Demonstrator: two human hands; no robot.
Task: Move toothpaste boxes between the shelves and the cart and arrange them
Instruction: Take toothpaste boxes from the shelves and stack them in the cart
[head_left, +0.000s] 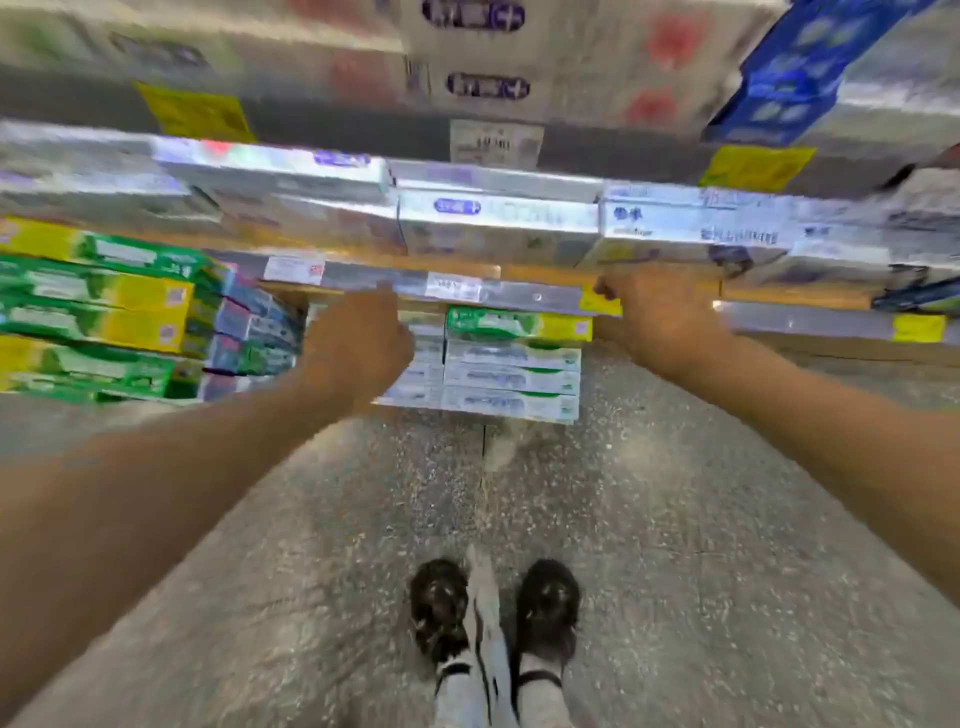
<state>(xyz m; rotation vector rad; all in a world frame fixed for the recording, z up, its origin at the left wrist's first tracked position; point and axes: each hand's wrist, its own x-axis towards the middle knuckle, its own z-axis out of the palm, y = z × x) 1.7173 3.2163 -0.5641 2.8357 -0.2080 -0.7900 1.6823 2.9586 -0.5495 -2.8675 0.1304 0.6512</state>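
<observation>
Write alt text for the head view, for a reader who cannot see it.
Both hands, left and right, reach toward a stack of white boxes low on blurred shop shelves. Green-and-yellow boxes sit left; below are speckled floor and dark shoes.

Two hands, left (363, 343) and right (657, 317), two black shoes (493, 608), four stacked white toothpaste boxes (511, 366).
</observation>
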